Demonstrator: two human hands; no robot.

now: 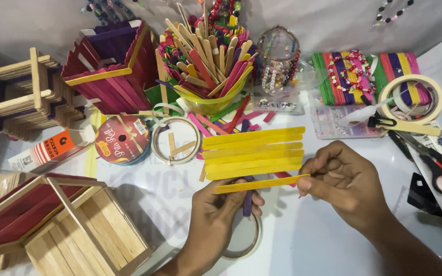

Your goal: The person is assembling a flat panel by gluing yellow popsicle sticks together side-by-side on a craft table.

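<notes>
**Yellow stick panel, sixth slat in hand**

White and glossy, the desk is crowded along its far edge and carries the work near its middle. At far left stands an open lattice tower of plain wooden craft sticks, and below it a flat-sided house of natural and dark red sticks. Next comes a maroon and purple stick box, with a red-labelled ribbon spool and a clear tape roll in front of it. A yellow-green plastic bowl packed with mixed coloured sticks stands behind the centre.

Just in front of that bowl sits the panel of yellow craft sticks: five slats lie edge to edge on a purple cross stick whose lower end is still bare. A sixth, loose yellow stick is held just below the panel, slightly apart from it, so the row looks partly built with room left.

The left hand comes up from below, thumb and fingers closed on the purple cross stick and the loose stick's left end. The right hand reaches in from the right, fingertips pinched on the loose stick's right end.

Further right lie a beige masking tape roll and red-handled scissors.
</notes>
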